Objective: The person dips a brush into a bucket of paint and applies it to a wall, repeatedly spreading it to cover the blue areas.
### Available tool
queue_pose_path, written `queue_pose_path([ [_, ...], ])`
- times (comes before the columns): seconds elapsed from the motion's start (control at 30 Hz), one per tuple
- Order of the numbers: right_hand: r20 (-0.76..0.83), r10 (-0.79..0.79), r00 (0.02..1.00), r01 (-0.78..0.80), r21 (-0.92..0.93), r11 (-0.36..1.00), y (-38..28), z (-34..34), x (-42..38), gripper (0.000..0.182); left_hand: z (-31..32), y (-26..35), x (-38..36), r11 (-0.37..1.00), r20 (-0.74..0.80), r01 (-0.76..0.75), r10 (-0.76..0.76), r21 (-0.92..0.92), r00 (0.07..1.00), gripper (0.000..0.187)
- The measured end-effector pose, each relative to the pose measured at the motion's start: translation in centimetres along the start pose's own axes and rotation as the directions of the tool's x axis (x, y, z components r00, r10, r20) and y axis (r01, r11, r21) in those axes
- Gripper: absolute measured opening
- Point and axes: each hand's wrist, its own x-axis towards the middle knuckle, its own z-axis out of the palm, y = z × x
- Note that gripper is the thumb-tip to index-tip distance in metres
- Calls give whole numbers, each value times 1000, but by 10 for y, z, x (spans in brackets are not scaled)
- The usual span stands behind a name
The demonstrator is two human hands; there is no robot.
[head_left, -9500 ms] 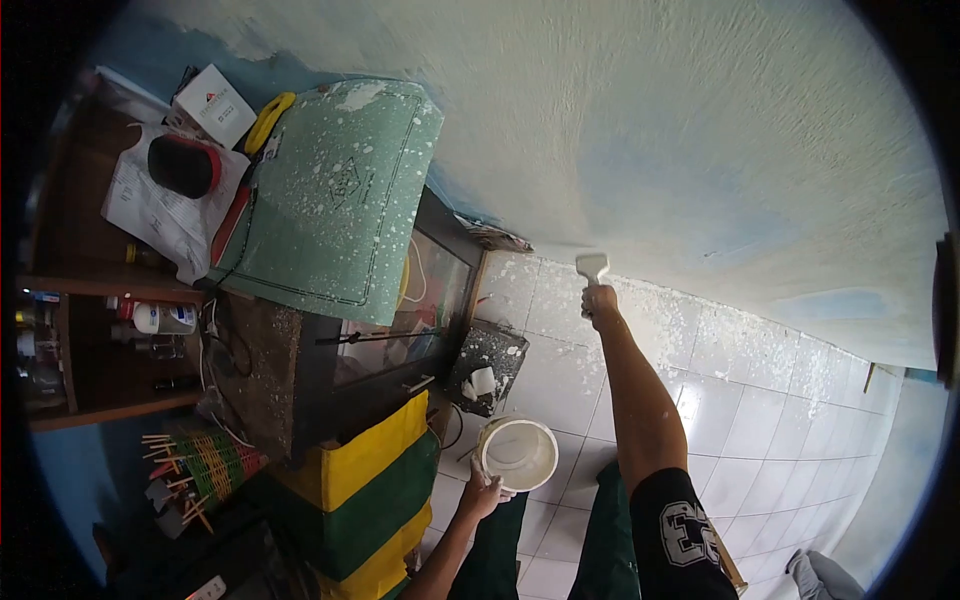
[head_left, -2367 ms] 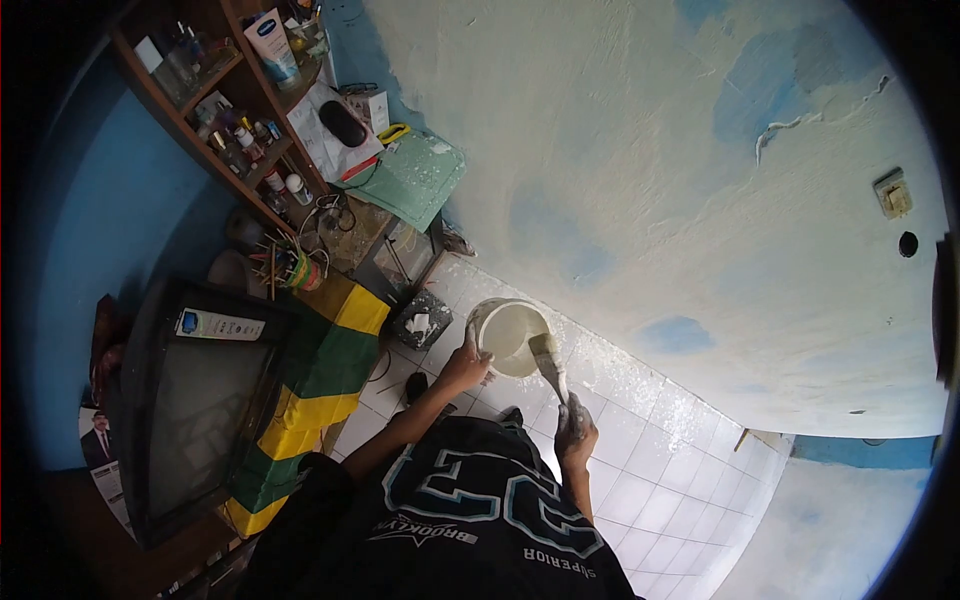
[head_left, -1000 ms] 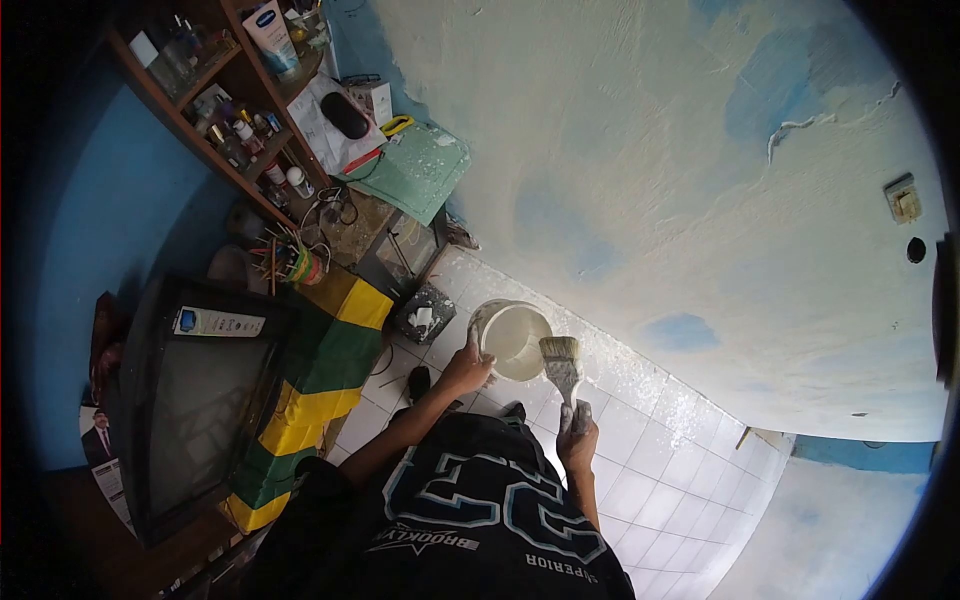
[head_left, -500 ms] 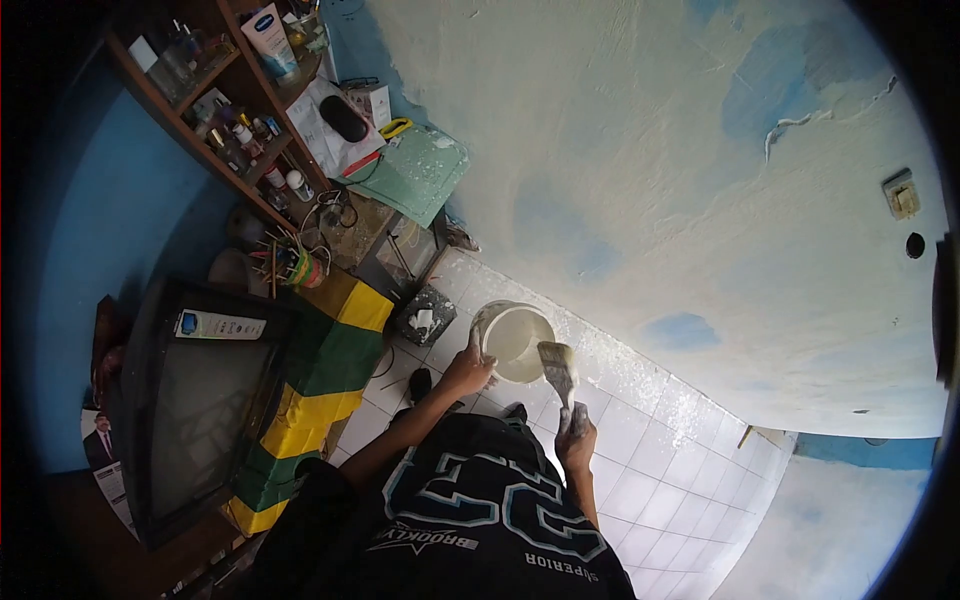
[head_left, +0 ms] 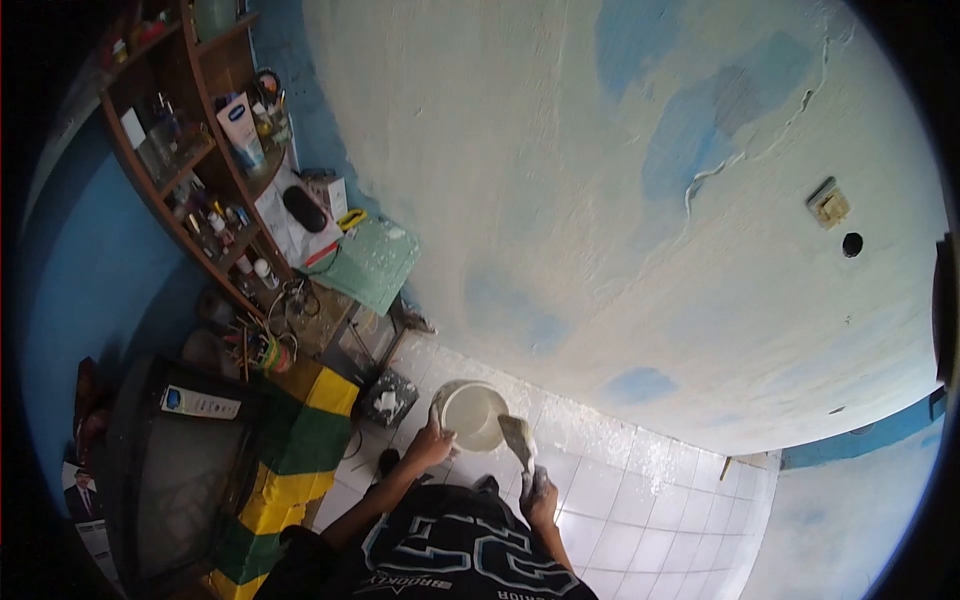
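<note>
My left hand (head_left: pixel 432 443) grips the side of a round, pale bucket (head_left: pixel 444 402), fingers wrapped at its near left wall. Its inside is off-white. In my right hand (head_left: pixel 541 499) is a wide paintbrush (head_left: pixel 517 437), held by the handle with its bristles pointing up and away from me. The bristles are coated pale and sit right beside the bucket's right rim. Both hands are in front of my dark shirt, above the tiled floor.
A wall (head_left: pixel 480 180) with patchy off-white coating over blue rises ahead. White spatter covers the floor tiles (head_left: pixel 600 500) along its foot. A dark box (head_left: pixel 388 398), a television (head_left: pixel 190 470), a yellow-green cloth (head_left: pixel 305 440) and a cluttered shelf (head_left: pixel 215 160) stand at left.
The view has tilted up and turned to the right, so bucket, brush and hands appear lower and further left. Both hands keep their grips, and the brush remains close to the bucket's rim.
</note>
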Motion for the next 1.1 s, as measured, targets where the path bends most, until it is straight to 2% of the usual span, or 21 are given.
queue_pose_path([
  [0.07, 12, 3, 1000, -3, 8, 1000, 2, 2, 1, 9, 0, -9, 4, 1000, 3, -13, 13, -12, 1000, 72],
  [0.13, 39, -29, 999, 31, -65, 997, 10, 4, 1, 10, 0, -9, 8, 999, 30, -30, 32, -42, 999, 71],
  [0.2, -26, -45, 999, 44, -32, 999, 4, 5, 0, 8, -5, 5, -3, 991, -18, -86, 88, 107, 996, 71],
  [0.27, -65, 13, 998, -11, 27, 1000, -13, -7, -3, 7, -2, -14, 3, 986, -17, -105, 108, 132, 994, 70],
  [0.3, -17, 64, 998, -64, 35, 997, -11, -7, -3, 8, -1, -29, 17, 992, 3, -97, 97, 81, 995, 69],
  [0.37, 70, 76, 995, -71, -77, 994, 19, 6, -8, 11, 0, 10, -6, 985, -35, -51, 58, 165, 998, 66],
  [0.47, -51, -4, 999, 2, -53, 999, 11, 3, -9, 12, 1, 5, -4, 990, 56, -100, 106, -104, 993, 62],
  [0.5, -91, -15, 996, 13, -26, 1000, 5, 1, -10, 12, 1, 3, -5, 989, 62, -85, 93, -123, 994, 61],
  [0.53, -26, 7, 1000, -8, -44, 999, 3, -2, -8, 12, 1, 5, -6, 988, 70, -71, 82, -138, 994, 61],
  [0.6, -23, 8, 1000, -9, -65, 998, 19, 6, -13, 14, 5, 4, -4, 987, 70, -2, 14, -163, 997, 60],
  [0.63, -19, 0, 1000, -1, -81, 997, 29, 12, -15, 15, 5, 8, -5, 990, 82, -27, 39, -136, 996, 60],
  [0.67, -17, 47, 999, -48, -60, 997, 32, 13, -16, 17, 5, 15, -11, 992, 89, -53, 64, -113, 994, 60],
  [0.77, -161, -59, 985, 66, 39, 997, 17, 10, -19, 14, 6, 2, -9, 992, 79, -54, 63, -117, 995, 61],
  [0.8, -108, -50, 993, 61, 102, 993, 10, 3, -15, 12, 6, -4, -5, 991, 79, -42, 52, -128, 996, 61],
  [0.9, -152, -116, 982, 123, 39, 992, 22, 12, -19, 11, 3, 12, -14, 998, 34, -47, 48, -29, 998, 57],
  [0.93, -145, 21, 989, -26, -30, 999, 31, 23, -24, 11, -1, -25, 6, 963, -25, -219, 226, 154, 974, 60],
  [0.97, -110, -8, 994, 7, -8, 1000, 20, 15, -19, 12, -5, -62, 26, 870, -83, -344, 395, 354, 915, 63],
  [1.0, -78, -34, 996, 35, 14, 999, -1, -1, -14, 12, -2, -34, 8, 980, -52, -170, 177, 107, 983, 66],
  [1.03, -47, -61, 997, 63, 36, 997, -12, -11, -11, 12, 2, 1, -14, 991, -19, 49, -51, -128, 999, 69],
  [1.1, -62, -40, 997, 43, 48, 998, -4, -4, -13, 11, 0, 15, -20, 982, 37, 75, -70, -171, 997, 68],
])
